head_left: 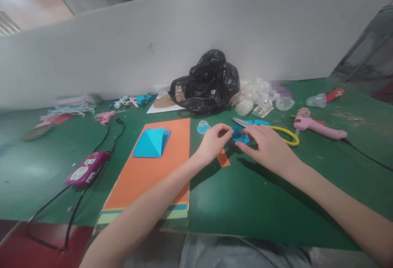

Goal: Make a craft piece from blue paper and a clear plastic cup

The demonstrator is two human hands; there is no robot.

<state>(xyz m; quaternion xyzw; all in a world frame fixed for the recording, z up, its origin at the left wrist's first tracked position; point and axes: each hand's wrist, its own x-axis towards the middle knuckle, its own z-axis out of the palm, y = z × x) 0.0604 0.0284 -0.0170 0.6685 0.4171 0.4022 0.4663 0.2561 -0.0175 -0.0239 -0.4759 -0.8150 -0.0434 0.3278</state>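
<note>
Between my two hands is a small dark-blue piece (237, 132), thin and partly see-through, its full shape covered by fingers. My left hand (213, 141) pinches its left side between thumb and fingers. From the right, my right hand (272, 147) curls its fingers onto the other edge, with the thumb lower down. Scissors (290, 137) with yellow handles lie behind the right hand, blades pointing left. Bright blue paper (259, 123) shows beside the blades. An orange paper scrap (224, 159) lies below the left fingertips, and a clear bluish plastic dome (203, 127) sits behind that hand.
Folded blue paper (150, 145) rests on a stack of coloured sheets (166, 178). A black plastic bag (211, 83) and clear plastic cups (245, 107) stand along the white partition. Pink glue guns (319, 128) (105, 117) and a corded purple box (87, 169) flank the workspace.
</note>
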